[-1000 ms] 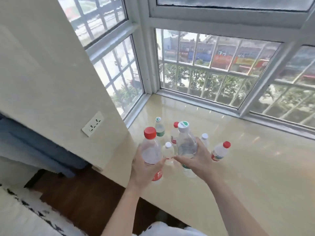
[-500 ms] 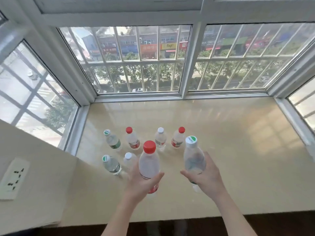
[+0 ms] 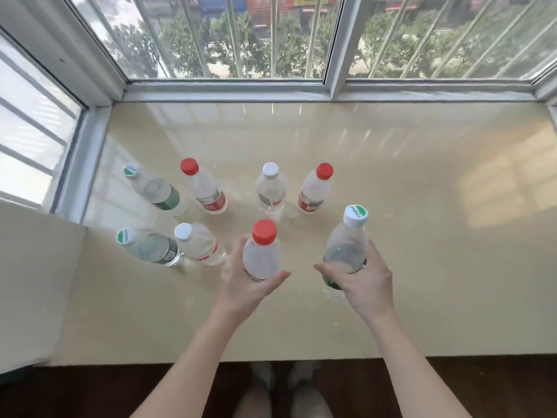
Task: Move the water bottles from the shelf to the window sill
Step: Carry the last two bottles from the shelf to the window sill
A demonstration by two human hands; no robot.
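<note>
The left hand [image 3: 247, 282] is wrapped around a red-capped bottle [image 3: 261, 251], thumb on the near side, fingers round the far side. The right hand [image 3: 364, 282] grips a taller bottle with a white-and-green cap [image 3: 346, 248], its green label showing below the thumb. Both bottles are upright, held side by side over the near middle of the window sill [image 3: 422, 236]; whether their bases touch it, I cannot tell.

The sill is a wide, glossy cream slab that mirrors the window bars. White-framed windows [image 3: 334, 46] close it in at the back and on the left, with trees and shopfronts beyond the glass. A cream wall [image 3: 33, 282] juts in at the left, and dark wooden floor [image 3: 391, 387] runs below the sill's front edge, where the person's feet [image 3: 283, 378] show.

Six more clear plastic bottles [image 3: 271, 188] stand just beyond and left of the hands: four in a back row capped green-white, red, white, red, and two nearer, capped green-white and white
</note>
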